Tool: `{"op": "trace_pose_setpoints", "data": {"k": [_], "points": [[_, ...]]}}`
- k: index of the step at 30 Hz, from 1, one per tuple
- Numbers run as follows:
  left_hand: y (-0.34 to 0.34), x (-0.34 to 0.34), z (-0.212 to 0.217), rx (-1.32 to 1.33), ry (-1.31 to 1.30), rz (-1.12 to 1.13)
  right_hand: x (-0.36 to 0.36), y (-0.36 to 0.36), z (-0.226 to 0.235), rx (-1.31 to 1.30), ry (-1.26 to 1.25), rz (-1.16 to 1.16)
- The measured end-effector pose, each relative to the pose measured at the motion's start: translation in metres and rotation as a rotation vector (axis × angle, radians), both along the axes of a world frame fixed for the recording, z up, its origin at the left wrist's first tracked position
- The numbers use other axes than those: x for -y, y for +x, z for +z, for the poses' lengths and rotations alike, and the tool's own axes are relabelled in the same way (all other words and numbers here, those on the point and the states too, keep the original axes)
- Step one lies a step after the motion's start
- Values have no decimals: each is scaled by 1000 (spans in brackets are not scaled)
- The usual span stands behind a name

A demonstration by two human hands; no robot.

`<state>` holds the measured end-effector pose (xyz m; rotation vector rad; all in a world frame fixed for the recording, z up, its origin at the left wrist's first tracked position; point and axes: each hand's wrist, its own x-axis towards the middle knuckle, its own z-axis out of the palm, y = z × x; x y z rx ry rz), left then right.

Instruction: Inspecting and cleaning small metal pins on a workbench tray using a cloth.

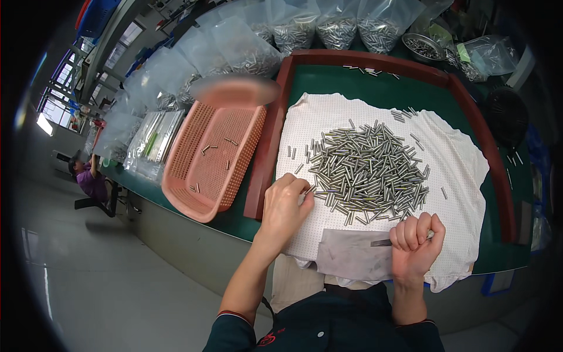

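Note:
A heap of short, shiny metal pins (369, 170) lies on a white dotted cloth (457, 170) in front of me. At the heap's near left edge, my left hand (284, 206) pinches a metal pin (311, 189) between thumb and fingers. My right hand (415, 242) is a fist below the heap's right side. It grips a tool with a flat, dark metal blade (382, 242) pointing left; the handle is mostly hidden in the fist. Beneath the blade a grey cloth (346, 256) is spread at the table's front edge.
Left of me stands a pink plastic basket (176, 196) with a few pins inside. A dark red wooden rim (268, 158) borders the green table (316, 79). Clear bags of metal parts (337, 32) line the back, beside a metal bowl (423, 48). A person (92, 179) sits far left.

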<state>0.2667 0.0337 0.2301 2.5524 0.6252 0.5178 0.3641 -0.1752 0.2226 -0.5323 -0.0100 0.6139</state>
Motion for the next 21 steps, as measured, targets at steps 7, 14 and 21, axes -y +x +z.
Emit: {"op": "trace_pose_setpoints", "data": {"k": [7,14,21], "points": [[2,0,-1,-32,199,-61,1,-1,1,-4,-1,10],[2,1,-5,-10,292,-123,2,-1,1,-16,-2,4],[-7,33,14,51,191,-341,4,0,-3,23,48,25]]}}
